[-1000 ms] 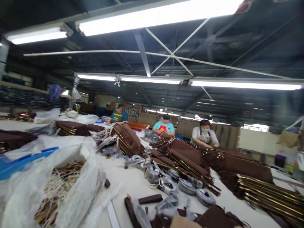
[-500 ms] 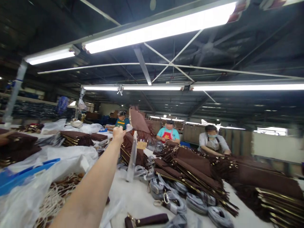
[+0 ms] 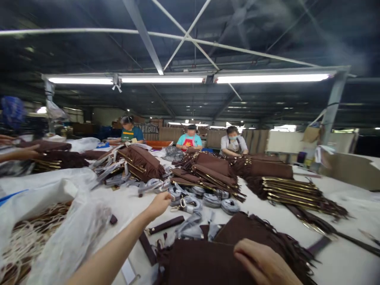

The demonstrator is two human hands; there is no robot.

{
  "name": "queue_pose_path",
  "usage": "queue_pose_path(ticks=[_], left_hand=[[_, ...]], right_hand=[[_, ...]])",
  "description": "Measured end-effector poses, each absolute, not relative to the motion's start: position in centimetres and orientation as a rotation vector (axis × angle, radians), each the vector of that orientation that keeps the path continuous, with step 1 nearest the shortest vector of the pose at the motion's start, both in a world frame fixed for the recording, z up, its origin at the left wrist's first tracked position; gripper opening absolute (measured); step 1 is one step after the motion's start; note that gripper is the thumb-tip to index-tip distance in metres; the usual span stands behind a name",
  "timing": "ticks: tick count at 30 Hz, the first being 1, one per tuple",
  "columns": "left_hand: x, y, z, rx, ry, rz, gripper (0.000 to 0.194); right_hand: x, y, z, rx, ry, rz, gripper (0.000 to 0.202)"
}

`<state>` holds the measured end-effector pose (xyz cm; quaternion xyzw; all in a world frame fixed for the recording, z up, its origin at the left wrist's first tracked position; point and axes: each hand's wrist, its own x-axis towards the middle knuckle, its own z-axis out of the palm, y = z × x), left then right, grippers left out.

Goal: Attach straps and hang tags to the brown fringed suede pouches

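My left hand (image 3: pixel 160 204) reaches over the white table beside plastic-wrapped grey coiled straps (image 3: pixel 190 204) with metal clips. Its fingers are pressed together; what they hold, if anything, is too small to make out. At the bottom, my right hand (image 3: pixel 264 259) has its curled fingers on the edge of a dark brown bag (image 3: pixel 204 261). Another brown fringed bag (image 3: pixel 246 229) lies partly under that one. Between my hands is a short brown strap (image 3: pixel 168 225) with a metal clip. Beyond the left hand rests a brown fringed bag (image 3: pixel 144 160) on a heap.
Brown bags with gold zippers (image 3: pixel 287 192) are stacked at the right; more lie mid-table (image 3: pixel 210 168). A plastic-lined container (image 3: pixel 65 221) of cords stands at the left. Another person's hand (image 3: pixel 23 153) is at the left edge. Three people (image 3: pixel 189 139) are across the table.
The view has tilted down and turned right. My left hand has come down from its raised reach near the brown fringed bag, which now lies on the heap. My right hand has come into view.
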<state>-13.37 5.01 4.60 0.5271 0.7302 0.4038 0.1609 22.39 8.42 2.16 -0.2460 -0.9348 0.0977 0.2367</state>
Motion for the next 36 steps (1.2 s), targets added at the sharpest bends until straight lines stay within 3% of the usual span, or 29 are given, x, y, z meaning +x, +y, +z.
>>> queue_pose_path(ticks=[8,14,18,21,27,31,36], left_hand=[[-6.8,-0.4,4.3,1.953,1.730,0.702,0.023],[-5.6,-6.5,4.6,2.082,1.511,0.219,0.083],[-5.2,-8.1,2.5,2.202,1.529,0.139,0.100],[-4.7,-8.6,0.9,2.283,1.614,0.184,0.088],[-4.9,-7.7,1.1,2.085,1.718,0.623,0.040],[-5.3,-5.2,2.8,1.902,1.611,0.763,0.038],[-4.7,-4.7,3.4,1.900,1.628,0.731,0.031]], right_hand=[[22.6,8.9,-1.4,-0.727,-2.308,0.594,0.021],[23.2,8.5,-1.1,-0.674,-2.329,0.628,0.020],[23.6,8.7,-1.0,-0.685,-2.333,0.610,0.020],[24.5,9.1,-0.4,-0.789,-2.243,0.568,0.022],[28.1,8.7,1.3,-1.030,-2.074,0.524,0.026],[30.4,6.6,2.4,-1.107,-1.917,0.617,0.029],[29.1,1.9,4.1,-0.882,-2.136,0.162,0.020]])
